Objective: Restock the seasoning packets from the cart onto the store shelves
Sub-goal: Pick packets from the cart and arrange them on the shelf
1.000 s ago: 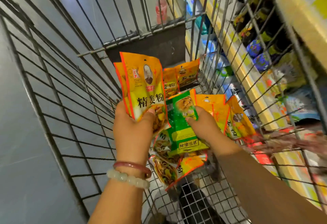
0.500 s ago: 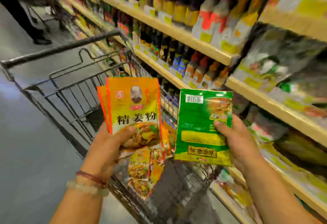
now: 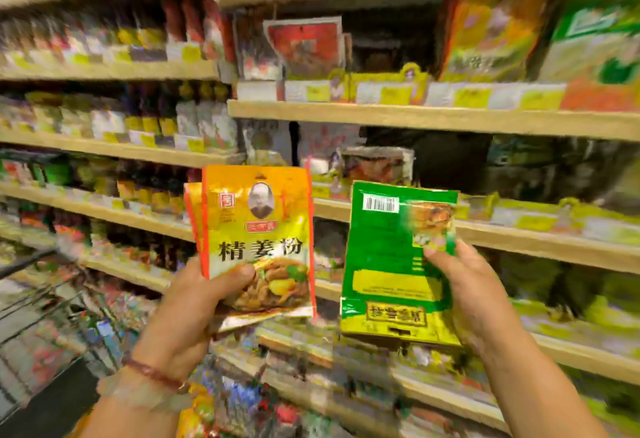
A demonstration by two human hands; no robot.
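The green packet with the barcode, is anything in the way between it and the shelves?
Nothing visible blocks it. The right hand holds the flat green foil seasoning packet up in open air before the wooden store shelves. The orange ginger-powder packets in the left hand sit beside it, not in front.

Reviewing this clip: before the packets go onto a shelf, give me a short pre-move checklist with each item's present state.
1. Left hand grips the orange ginger powder packets firmly, thumb across the front: ok.
2. Right hand holds the green seasoning packet securely: ok.
3. Green packet right way up: not ok, its bottom label reads inverted and the barcode side faces the camera.
4. Matching shelf slot identified: cannot tell, the shelves are blurred.
5. How many orange packets are in the stack: cannot tell, more than one edge shows.
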